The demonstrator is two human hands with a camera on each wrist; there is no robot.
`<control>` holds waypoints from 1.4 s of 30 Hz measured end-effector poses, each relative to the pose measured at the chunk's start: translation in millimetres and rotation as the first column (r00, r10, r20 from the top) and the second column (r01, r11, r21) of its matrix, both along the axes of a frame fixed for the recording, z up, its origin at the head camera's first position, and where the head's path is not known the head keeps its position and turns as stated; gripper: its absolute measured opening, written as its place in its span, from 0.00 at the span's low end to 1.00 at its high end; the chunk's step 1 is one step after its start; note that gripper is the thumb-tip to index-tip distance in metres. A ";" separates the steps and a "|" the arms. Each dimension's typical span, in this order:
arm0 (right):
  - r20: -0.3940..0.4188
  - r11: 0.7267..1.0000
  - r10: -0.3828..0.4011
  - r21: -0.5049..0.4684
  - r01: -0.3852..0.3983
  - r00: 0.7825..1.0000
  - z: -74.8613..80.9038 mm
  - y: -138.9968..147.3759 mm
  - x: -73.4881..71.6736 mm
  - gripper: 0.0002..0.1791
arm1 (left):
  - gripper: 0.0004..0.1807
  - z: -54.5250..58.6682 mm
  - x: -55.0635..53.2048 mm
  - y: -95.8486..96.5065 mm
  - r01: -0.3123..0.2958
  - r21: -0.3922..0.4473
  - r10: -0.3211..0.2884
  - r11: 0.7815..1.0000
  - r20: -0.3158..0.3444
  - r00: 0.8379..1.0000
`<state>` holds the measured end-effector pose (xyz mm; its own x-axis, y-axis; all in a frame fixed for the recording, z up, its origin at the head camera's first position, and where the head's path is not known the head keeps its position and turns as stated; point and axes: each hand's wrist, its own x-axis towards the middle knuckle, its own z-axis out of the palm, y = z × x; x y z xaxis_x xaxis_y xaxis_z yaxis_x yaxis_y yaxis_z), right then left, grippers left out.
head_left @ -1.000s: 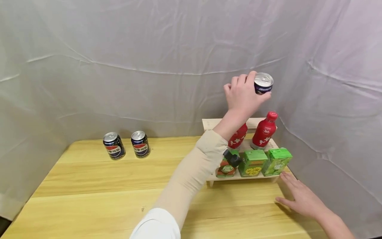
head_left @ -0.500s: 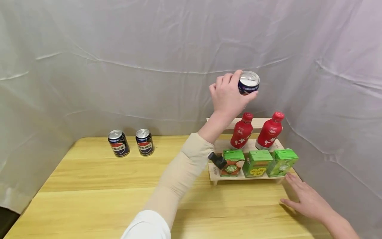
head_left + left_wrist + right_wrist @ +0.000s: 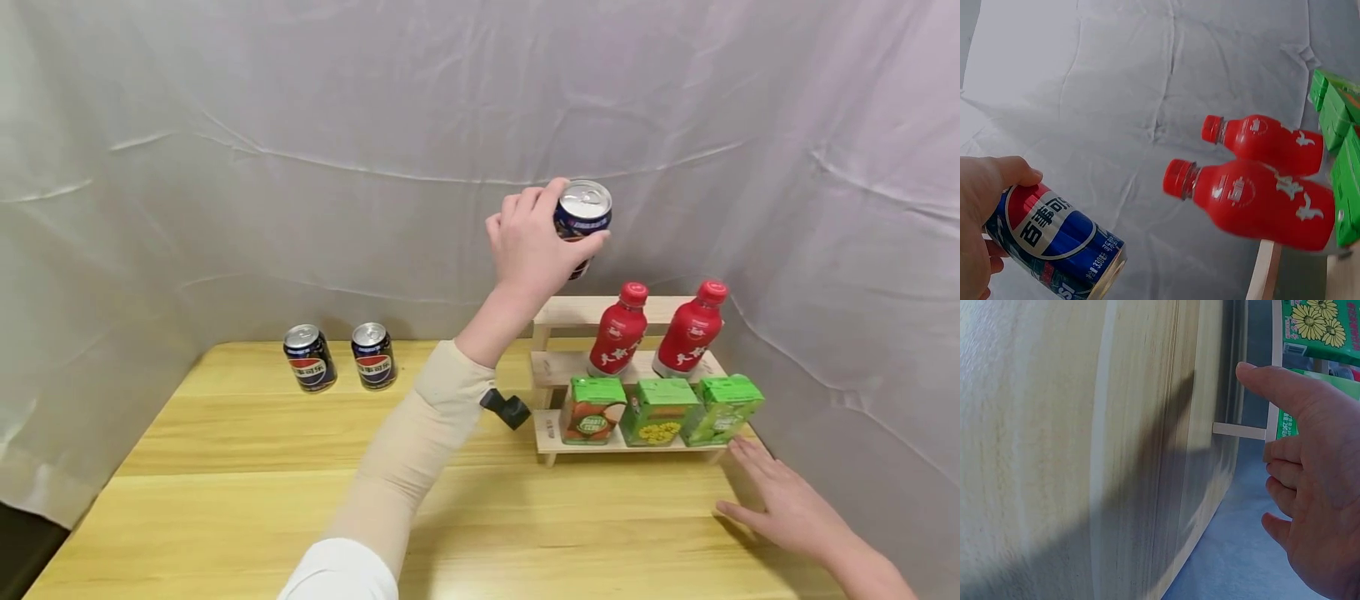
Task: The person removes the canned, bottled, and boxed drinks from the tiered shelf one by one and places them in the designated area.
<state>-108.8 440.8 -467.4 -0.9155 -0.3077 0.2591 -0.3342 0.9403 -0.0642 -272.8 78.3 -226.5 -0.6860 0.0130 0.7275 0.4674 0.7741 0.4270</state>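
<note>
My left hand (image 3: 531, 242) grips a dark blue Pepsi can (image 3: 1054, 240), holding it in the air above the left end of the wooden tiered rack (image 3: 555, 310). Thumb and fingers wrap round its side, and its silver top shows in the head view. Low on the right, my right hand (image 3: 787, 504) lies beside the rack's front right corner with its fingers extended and holds nothing. Two red bottles (image 3: 619, 333) stand on the rack's middle tier. Along the front tier are three green drink cartons: one brown-fronted (image 3: 592, 412), one with yellow flowers (image 3: 658, 414), one light green (image 3: 722, 412).
Two more Pepsi cans (image 3: 310, 360) stand upright at the back left of the wooden table (image 3: 247, 508). Grey cloth (image 3: 375, 125) hangs behind the table and down its right side, close to the rack. A black strap piece (image 3: 506, 408) sticks out from the left wrist.
My left hand has moved left with the Pepsi can, uncovering the bottles and the rack's left end. The right hand stays by the rack's corner. The whole view has shifted slightly.
</note>
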 end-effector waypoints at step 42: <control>-0.017 1.000 -0.001 0.009 0.001 1.000 -6.0 3.0 0.7 0.51 | 0.40 -38.6 6.5 -122.9 0.098 -0.104 -0.088 0.990 0.096 0.991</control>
<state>-108.1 443.8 -473.3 -0.9112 -0.3094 0.2722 -0.3344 0.9411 -0.0496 -266.2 -44.6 -265.1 -0.7415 0.1550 0.6528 0.5027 0.7727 0.3876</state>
